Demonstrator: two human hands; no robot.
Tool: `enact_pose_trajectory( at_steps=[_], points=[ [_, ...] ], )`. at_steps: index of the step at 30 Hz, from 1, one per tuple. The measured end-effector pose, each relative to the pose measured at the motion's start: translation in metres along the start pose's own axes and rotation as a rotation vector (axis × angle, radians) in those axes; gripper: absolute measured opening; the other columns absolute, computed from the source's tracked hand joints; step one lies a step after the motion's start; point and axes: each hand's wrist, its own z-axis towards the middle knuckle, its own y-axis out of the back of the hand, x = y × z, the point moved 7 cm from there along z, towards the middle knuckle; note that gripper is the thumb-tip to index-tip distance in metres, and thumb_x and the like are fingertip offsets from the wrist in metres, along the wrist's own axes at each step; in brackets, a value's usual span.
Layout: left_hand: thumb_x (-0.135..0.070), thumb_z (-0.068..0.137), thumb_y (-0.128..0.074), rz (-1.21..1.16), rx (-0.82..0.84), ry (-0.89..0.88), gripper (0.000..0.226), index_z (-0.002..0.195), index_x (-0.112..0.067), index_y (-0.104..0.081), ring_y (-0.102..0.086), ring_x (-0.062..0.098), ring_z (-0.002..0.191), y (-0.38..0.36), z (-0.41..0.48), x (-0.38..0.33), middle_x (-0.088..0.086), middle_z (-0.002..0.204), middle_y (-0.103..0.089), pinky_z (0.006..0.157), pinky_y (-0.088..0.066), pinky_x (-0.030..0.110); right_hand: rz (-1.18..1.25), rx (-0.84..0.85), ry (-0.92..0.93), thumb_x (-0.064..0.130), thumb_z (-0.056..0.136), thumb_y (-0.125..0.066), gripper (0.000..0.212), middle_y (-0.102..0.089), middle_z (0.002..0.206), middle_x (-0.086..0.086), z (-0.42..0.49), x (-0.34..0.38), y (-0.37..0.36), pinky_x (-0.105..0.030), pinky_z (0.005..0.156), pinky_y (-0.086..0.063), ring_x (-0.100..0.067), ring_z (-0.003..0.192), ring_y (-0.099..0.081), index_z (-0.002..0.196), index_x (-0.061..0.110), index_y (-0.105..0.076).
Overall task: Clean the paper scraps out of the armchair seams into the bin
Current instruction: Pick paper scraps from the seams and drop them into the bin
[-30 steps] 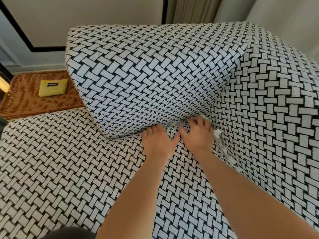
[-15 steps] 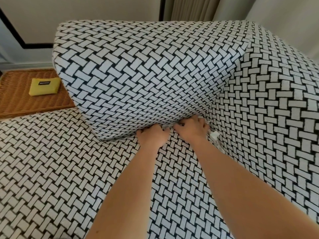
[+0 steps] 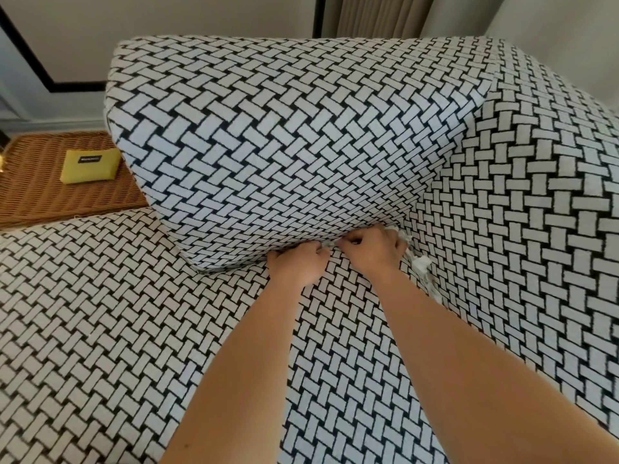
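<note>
The armchair has a black-and-white woven pattern, with a back cushion point(image 3: 284, 145) above the seat point(image 3: 100, 329). Both hands are at the seam where the cushion meets the seat. My left hand point(image 3: 298, 264) has its fingers curled at the cushion's lower edge; what it holds is hidden. My right hand point(image 3: 373, 249) is curled, thumb against fingers, pinching white paper scraps point(image 3: 400, 234) that stick out beyond its knuckles. More paper scraps point(image 3: 420, 262) lie in the seam along the right armrest point(image 3: 519, 229). No bin is in view.
A wicker tray or table point(image 3: 50, 195) stands at the left behind the seat, with a yellow pouch point(image 3: 88, 165) on it. Walls and a curtain are behind the chair.
Both hands went from lying flat on the seat to reaching into the back seam, then curled up there. My right hand closed on scraps.
</note>
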Motion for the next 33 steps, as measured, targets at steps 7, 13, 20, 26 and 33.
enact_pose_trajectory(
  at_steps=[7,13,20,26,33],
  points=[
    [-0.047,0.094,-0.038,-0.112,-0.259,0.091,0.036,0.090,-0.026,-0.067,-0.059,0.019,0.086,0.007,0.000,-0.001,-0.004,0.081,-0.066,0.098,-0.028,0.040,0.057,-0.083,0.009,0.037,0.087,-0.056,0.019,-0.057,0.115,-0.004,-0.001,0.000,0.000,-0.040,0.102,-0.020,-0.028,0.117,-0.039,0.097,0.030,-0.070],
    [-0.046,0.093,-0.046,-0.161,-0.393,0.117,0.030,0.086,-0.026,-0.068,-0.058,0.016,0.069,0.009,0.000,0.000,-0.006,0.068,-0.064,0.092,-0.031,0.037,0.090,-0.136,0.048,0.034,0.090,-0.053,0.022,-0.055,0.117,-0.006,-0.002,0.001,-0.001,-0.039,0.100,-0.023,-0.027,0.115,-0.041,0.103,0.025,-0.068],
    [-0.032,0.094,-0.050,-0.318,-0.488,-0.035,0.021,0.092,-0.024,-0.069,-0.049,0.014,0.054,0.016,-0.015,0.001,-0.007,0.063,-0.058,0.070,-0.045,0.030,0.138,-0.147,0.104,0.028,0.095,-0.044,0.025,-0.052,0.116,-0.008,-0.011,0.003,-0.002,-0.038,0.103,-0.024,-0.025,0.112,-0.044,0.106,0.013,-0.061],
    [-0.022,0.097,-0.045,-0.616,-0.510,-0.085,0.020,0.098,-0.013,-0.063,-0.053,0.013,0.065,0.016,-0.045,0.010,-0.005,0.082,-0.062,0.055,-0.041,0.023,0.340,-0.134,0.123,0.018,0.095,-0.043,0.020,-0.059,0.101,-0.006,-0.034,0.006,-0.001,-0.040,0.099,-0.034,-0.025,0.101,-0.051,0.098,0.007,-0.060],
    [-0.020,0.099,-0.042,-0.891,-0.437,-0.070,0.019,0.088,-0.008,-0.053,-0.043,0.010,0.044,0.012,-0.088,0.027,0.006,0.087,-0.068,0.041,-0.029,0.010,0.545,-0.018,0.094,0.014,0.097,-0.041,0.023,-0.051,0.096,-0.001,-0.072,0.011,-0.002,-0.026,0.075,-0.044,-0.018,0.088,-0.050,0.110,0.005,-0.057]
  ],
)
